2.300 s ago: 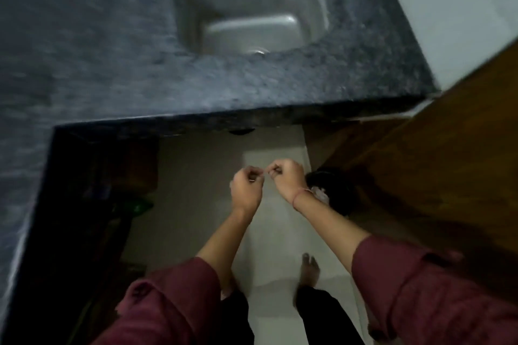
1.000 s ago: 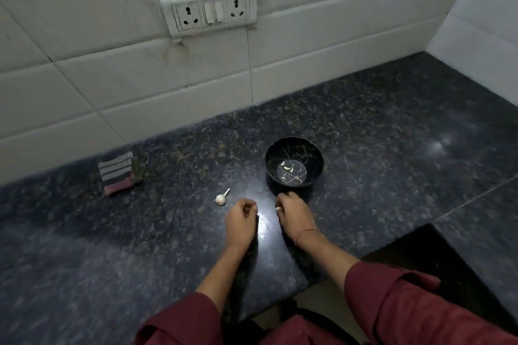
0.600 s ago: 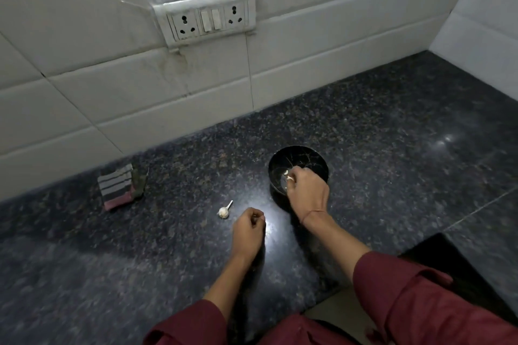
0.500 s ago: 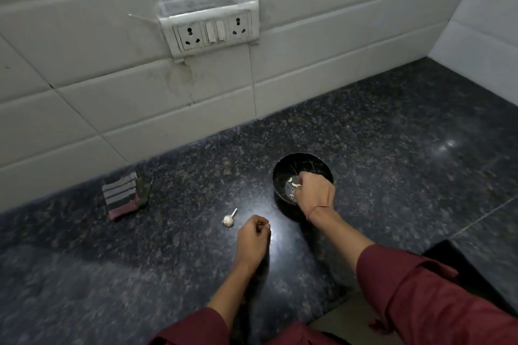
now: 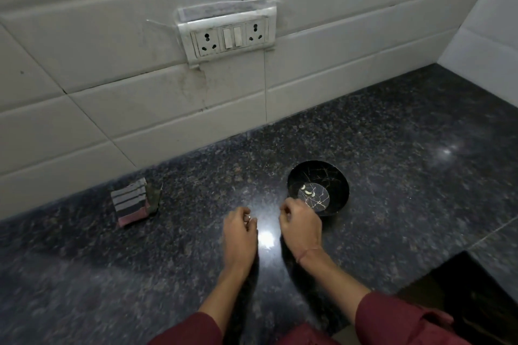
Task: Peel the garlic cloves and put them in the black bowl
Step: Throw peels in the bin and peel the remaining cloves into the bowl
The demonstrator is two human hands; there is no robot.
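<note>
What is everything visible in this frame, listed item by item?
black bowl: one, black with gold veins, on the counter right of centre
peeled garlic cloves: about three, pale, inside the bowl
garlic piece: one, whitish, pinched in the left hand's fingertips
folded cloth: one, striped grey and pink, on the counter at left
socket panel: one, white, on the tiled wall
counter: one, dark speckled stone
left hand: over the counter
right hand: fingers curled, by the bowl's near rim

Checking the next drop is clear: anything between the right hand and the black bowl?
Nothing visible. The right hand is at the black bowl's near rim; it is uncovered, holding a few peeled cloves.
</note>
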